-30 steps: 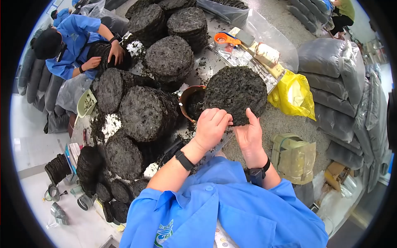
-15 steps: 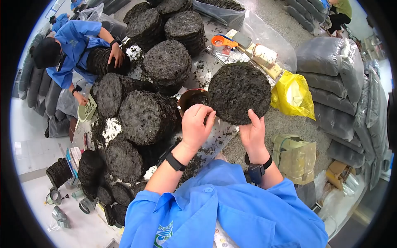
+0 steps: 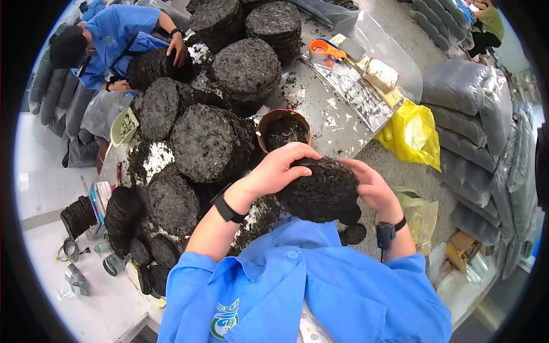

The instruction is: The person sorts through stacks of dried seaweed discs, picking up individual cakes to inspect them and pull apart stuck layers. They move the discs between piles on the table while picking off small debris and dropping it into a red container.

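Observation:
A round, blackish cake of what looks like dried seaweed (image 3: 320,193) is held tilted close to my chest, between both hands. My left hand (image 3: 281,167) closes on its upper left edge, with the thumb on the near face. At the upper right edge is my right hand (image 3: 373,187), fingers curled round it and partly hidden behind the rim. Just beyond the left hand, a reddish-brown tub (image 3: 309,132) holds dark scraps. Tall stacks of similar round cakes (image 3: 210,140) stand to the left of my hands.
Across the table a co-worker (image 3: 120,37) in blue rests a hand on another stack, near a pale green scoop (image 3: 117,134). An orange tape dispenser (image 3: 325,49) and metal tray (image 3: 357,94) lie ahead. Right are a yellow bag (image 3: 410,134) and piled grey sacks (image 3: 457,91).
The seaweed cake has come down toward my chest and tilted. My left hand has moved from beside it onto its edge. The co-worker's lower hand has left the scoop for the stack.

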`<state>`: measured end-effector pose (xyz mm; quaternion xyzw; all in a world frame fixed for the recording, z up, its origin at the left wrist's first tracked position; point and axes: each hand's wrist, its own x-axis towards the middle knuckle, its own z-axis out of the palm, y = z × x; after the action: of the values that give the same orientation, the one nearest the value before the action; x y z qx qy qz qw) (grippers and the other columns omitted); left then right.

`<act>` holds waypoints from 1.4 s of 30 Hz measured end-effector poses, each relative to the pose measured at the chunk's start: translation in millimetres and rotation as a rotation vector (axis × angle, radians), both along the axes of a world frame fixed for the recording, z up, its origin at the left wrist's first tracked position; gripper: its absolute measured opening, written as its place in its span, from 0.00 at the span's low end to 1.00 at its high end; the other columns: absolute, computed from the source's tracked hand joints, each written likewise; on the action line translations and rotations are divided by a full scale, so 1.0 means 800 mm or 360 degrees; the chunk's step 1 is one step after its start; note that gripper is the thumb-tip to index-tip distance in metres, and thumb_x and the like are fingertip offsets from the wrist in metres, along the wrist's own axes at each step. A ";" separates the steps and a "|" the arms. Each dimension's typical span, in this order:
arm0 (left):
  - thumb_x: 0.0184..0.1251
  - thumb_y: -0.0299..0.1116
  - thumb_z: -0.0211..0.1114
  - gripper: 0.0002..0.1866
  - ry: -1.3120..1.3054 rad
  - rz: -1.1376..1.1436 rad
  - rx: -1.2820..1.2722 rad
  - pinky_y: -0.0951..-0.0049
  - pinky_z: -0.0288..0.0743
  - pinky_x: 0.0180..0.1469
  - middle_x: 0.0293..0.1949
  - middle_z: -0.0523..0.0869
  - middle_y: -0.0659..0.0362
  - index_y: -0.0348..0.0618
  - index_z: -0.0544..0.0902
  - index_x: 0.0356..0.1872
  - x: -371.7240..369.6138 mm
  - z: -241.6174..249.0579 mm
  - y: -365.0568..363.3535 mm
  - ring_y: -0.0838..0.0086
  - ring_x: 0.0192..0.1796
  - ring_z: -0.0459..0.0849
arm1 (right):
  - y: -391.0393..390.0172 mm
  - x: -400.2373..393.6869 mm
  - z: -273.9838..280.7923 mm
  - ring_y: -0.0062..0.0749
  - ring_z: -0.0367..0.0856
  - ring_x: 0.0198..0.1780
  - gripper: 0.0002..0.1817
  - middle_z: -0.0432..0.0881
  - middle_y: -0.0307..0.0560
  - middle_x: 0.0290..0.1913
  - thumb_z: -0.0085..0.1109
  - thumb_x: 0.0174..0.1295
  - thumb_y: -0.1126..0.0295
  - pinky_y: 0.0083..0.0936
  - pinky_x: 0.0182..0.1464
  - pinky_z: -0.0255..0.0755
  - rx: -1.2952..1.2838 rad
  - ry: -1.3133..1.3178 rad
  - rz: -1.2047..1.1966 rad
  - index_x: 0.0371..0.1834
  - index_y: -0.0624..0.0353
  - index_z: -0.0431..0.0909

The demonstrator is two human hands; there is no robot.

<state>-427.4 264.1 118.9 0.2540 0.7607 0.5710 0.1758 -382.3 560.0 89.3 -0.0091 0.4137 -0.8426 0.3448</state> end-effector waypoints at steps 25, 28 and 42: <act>0.66 0.24 0.71 0.03 -0.0716 0.0550 0.0435 0.80 0.76 0.43 0.36 0.86 0.66 0.39 0.84 0.35 0.026 -0.033 0.012 0.84 0.39 0.82 | -0.064 0.048 -0.043 0.26 0.80 0.59 0.24 0.82 0.46 0.61 0.63 0.67 0.78 0.29 0.65 0.73 0.0384 -0.0151 -0.0291 0.67 0.70 0.73; 0.67 0.27 0.70 0.03 -0.0437 0.1048 0.0102 0.75 0.78 0.43 0.36 0.88 0.61 0.38 0.86 0.38 -0.019 -0.053 -0.002 0.78 0.38 0.85 | -0.051 0.049 -0.041 0.27 0.80 0.60 0.26 0.82 0.46 0.62 0.63 0.67 0.78 0.30 0.67 0.72 0.0406 -0.0119 -0.0321 0.69 0.70 0.72; 0.56 0.27 0.74 0.07 0.0863 0.0347 -0.0457 0.60 0.80 0.44 0.35 0.83 0.57 0.44 0.83 0.33 0.054 -0.041 0.032 0.58 0.41 0.83 | -0.065 0.051 -0.014 0.26 0.80 0.59 0.28 0.81 0.46 0.61 0.64 0.66 0.80 0.28 0.66 0.73 0.0418 0.0017 -0.0381 0.69 0.71 0.70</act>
<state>-383.8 289.7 85.8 0.2865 0.8752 0.3848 -0.0614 -341.7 507.9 78.0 0.0810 0.5202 -0.8163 0.2379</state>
